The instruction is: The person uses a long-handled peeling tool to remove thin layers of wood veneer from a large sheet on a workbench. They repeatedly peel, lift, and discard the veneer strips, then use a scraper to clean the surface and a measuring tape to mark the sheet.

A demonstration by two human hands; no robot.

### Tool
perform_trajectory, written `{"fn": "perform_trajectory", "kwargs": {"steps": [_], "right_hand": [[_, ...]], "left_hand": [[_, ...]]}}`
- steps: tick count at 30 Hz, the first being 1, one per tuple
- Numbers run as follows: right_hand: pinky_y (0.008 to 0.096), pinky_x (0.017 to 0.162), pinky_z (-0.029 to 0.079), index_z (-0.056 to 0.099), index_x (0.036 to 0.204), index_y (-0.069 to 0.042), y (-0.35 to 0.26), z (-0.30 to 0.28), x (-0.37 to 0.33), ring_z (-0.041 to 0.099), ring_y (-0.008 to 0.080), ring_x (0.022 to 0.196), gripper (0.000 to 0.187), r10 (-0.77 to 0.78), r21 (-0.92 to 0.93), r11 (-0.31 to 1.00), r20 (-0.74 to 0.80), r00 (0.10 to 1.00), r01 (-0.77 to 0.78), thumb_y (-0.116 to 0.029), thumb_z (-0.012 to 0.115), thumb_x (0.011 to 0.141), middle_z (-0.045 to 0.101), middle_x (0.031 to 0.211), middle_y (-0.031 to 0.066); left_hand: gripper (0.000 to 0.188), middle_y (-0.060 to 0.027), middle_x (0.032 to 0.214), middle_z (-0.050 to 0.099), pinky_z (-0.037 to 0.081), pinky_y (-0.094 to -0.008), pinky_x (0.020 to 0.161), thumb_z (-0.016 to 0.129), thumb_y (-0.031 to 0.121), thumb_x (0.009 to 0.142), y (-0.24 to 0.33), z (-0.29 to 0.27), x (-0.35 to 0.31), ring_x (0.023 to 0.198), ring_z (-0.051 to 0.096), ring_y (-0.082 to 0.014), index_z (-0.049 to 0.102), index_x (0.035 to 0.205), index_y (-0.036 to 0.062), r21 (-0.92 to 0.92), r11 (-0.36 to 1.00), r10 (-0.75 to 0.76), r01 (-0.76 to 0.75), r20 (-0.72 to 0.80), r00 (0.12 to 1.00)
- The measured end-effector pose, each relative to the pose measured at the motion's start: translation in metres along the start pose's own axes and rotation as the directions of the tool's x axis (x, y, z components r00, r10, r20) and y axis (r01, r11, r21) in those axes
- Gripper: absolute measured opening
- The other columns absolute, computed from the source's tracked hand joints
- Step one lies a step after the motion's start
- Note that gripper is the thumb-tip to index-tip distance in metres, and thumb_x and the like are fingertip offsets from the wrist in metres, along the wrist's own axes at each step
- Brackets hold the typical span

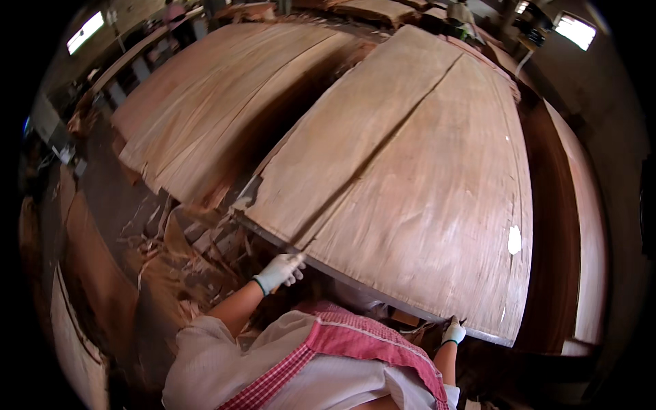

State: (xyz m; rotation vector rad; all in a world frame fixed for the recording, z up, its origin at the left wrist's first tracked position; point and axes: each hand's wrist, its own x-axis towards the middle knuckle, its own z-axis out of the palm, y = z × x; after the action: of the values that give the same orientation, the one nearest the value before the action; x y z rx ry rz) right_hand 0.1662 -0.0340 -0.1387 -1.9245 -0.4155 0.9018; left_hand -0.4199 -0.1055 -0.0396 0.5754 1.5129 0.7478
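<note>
A broad, pale reddish-brown wood veneer sheet (424,191) lies in front of me on a stack, with a long dark split running from its near edge toward the far end. My left hand (280,272), in a white glove with a green cuff, is closed at the sheet's near edge, close to where the split begins. At the near right part of that edge, my right hand (453,332) pinches the veneer between gloved fingers. Something small and dark shows at its fingertips, too small to name. A white hole or patch (514,240) marks the sheet's right side.
Another veneer stack (225,102) stands to the left, across a dark gap. Torn veneer scraps (184,253) litter the floor at my left. More sheets (588,232) stand at the right. A person (461,14) is at the far end, another (176,17) at the far left.
</note>
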Motion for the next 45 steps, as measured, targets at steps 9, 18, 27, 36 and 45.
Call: {"fn": "perform_trajectory", "kwargs": {"steps": [9, 18, 27, 36, 45], "right_hand": [[0.0266, 0.034, 0.030, 0.053, 0.068, -0.006, 0.040, -0.019, -0.020, 0.043, 0.0129, 0.038, 0.037, -0.005, 0.027, 1.000, -0.009, 1.000, 0.005, -0.034, 0.058, 0.093, 0.053, 0.054, 0.0032], [0.0271, 0.040, 0.034, 0.056, 0.069, -0.005, 0.043, 0.029, -0.178, 0.046, 0.0129, 0.043, 0.036, 0.056, -0.262, 0.964, 0.008, 0.998, -0.052, -0.033, 0.058, 0.092, 0.056, 0.058, 0.0038], [0.0269, 0.047, 0.038, 0.061, 0.073, -0.004, 0.085, 0.057, -0.217, 0.051, 0.0130, 0.050, 0.032, 0.044, -0.486, 0.833, 0.536, 0.843, 0.266, -0.030, 0.058, 0.092, 0.059, 0.063, 0.0042], [0.0241, 0.059, 0.041, 0.066, 0.090, -0.002, 0.023, 0.182, -0.336, 0.050, 0.0071, 0.067, 0.022, 0.220, -0.443, 0.864, 0.759, 0.613, 0.240, -0.022, 0.058, 0.092, 0.059, 0.076, -0.0041], [0.0348, 0.069, 0.047, 0.065, 0.096, -0.004, -0.061, 0.339, -0.423, 0.062, 0.0306, 0.077, 0.023, -0.422, -0.190, 0.629, 0.731, 0.536, 0.754, -0.025, 0.060, 0.089, 0.062, 0.080, 0.0183]], "left_hand": [[0.030, 0.0051, 0.063, 0.046, 0.037, -0.0252, 0.045, 0.057, 0.038, 0.093, 0.065, 0.118, 0.068, 0.051, 0.044, -0.0070, 0.054, 0.090, 0.0085, -0.205, 0.914, 0.380, -0.351, 0.129, 0.916], [0.027, -0.0120, 0.084, 0.064, 0.048, -0.0380, 0.065, 0.056, 0.026, 0.092, 0.002, 0.156, 0.115, 0.069, 0.060, -0.0230, 0.056, 0.102, 0.0010, 0.206, 0.860, 0.319, -0.467, 0.496, 0.807], [0.032, -0.0070, 0.089, 0.064, 0.052, -0.0331, 0.071, 0.051, 0.033, 0.097, -0.032, 0.039, 0.046, 0.077, 0.061, -0.0168, 0.058, 0.109, 0.0034, 0.180, 0.944, 0.061, -0.275, 0.727, 0.684], [0.032, -0.0119, 0.093, 0.066, 0.054, -0.0275, 0.069, 0.046, 0.025, 0.099, -0.012, -0.176, -0.080, 0.076, 0.062, -0.0142, 0.059, 0.112, -0.0017, -0.022, 0.990, 0.142, -0.141, 0.071, 0.987], [0.017, -0.0015, 0.094, 0.062, 0.050, -0.0258, 0.072, 0.050, 0.019, 0.097, 0.050, -0.296, 0.077, 0.079, 0.057, -0.0092, 0.059, 0.103, 0.0050, -0.120, 0.891, 0.404, -0.437, -0.228, 0.886]]}}
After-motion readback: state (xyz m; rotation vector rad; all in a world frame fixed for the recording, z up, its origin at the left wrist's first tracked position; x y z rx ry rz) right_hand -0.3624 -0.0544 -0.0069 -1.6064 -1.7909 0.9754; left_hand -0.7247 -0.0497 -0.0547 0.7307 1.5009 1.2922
